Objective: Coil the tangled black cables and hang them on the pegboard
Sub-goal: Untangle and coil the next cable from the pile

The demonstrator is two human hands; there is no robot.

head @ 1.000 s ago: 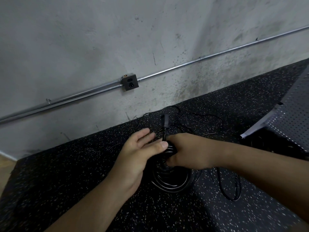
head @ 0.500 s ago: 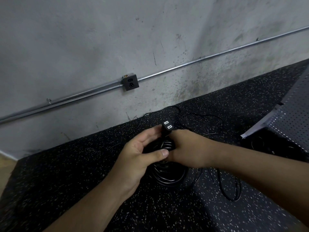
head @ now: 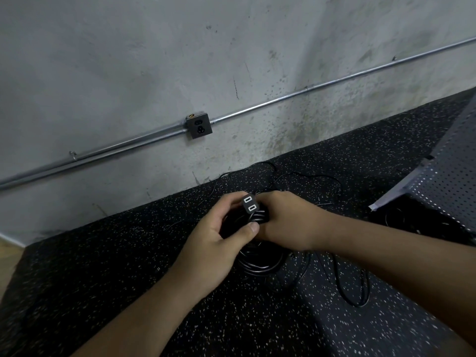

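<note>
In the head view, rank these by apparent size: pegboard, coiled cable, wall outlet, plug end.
1. pegboard, though cut off by the frame
2. coiled cable
3. wall outlet
4. plug end, smaller though nearer

Dim, flat light is seen throughout; detail is lost in the black cable (head: pixel 257 265) below the fingers (head: pixel 226 203), and frame edges are softened.

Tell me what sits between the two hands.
Head view: the coiled black cable bundle, black two-slot connector on top, gripped by left hand and right hand.
</note>
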